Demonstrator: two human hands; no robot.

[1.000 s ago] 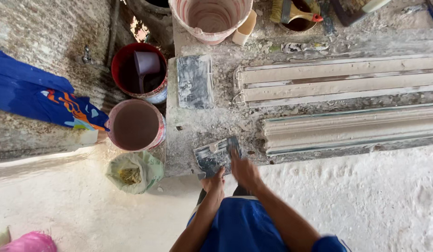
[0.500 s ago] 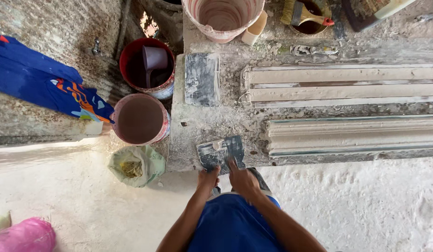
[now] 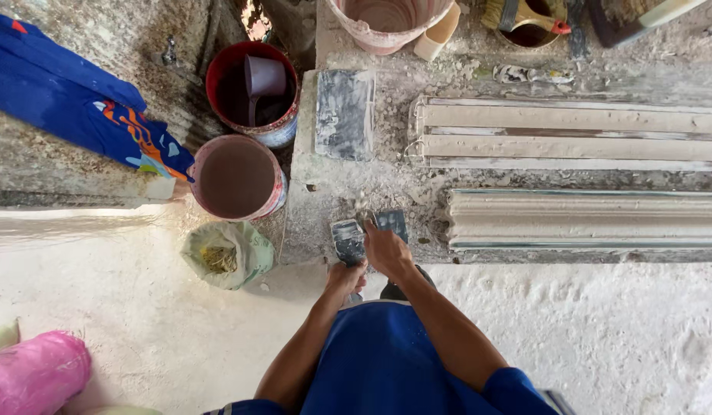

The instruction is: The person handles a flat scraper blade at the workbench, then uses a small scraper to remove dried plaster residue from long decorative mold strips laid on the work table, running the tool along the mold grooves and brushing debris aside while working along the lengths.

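Note:
At the front edge of a plaster-crusted workbench (image 3: pixel 387 184), my left hand (image 3: pixel 347 277) grips a flat scraper (image 3: pixel 347 240) smeared with grey plaster. My right hand (image 3: pixel 387 250) holds a second scraper blade (image 3: pixel 392 223) just to the right of the first, the two blades nearly touching. Both blades lie low over the bench top. A long white plaster moulding (image 3: pixel 586 219) lies on the bench right of my hands. Another moulding (image 3: pixel 571 142) lies behind it.
A dirty rectangular float (image 3: pixel 344 114) lies on the bench. A red bucket (image 3: pixel 252 96) holding a scoop, and a pinkish bucket (image 3: pixel 237 178), stand left of the bench. A green bag (image 3: pixel 225 253), blue cloth (image 3: pixel 79 107), pink sack (image 3: pixel 33 373) and brush pot (image 3: pixel 529 19) are around.
The two blades, which overlapped as one patch before, now sit side by side. My hands stay at the bench's front edge, and the view has shifted slightly.

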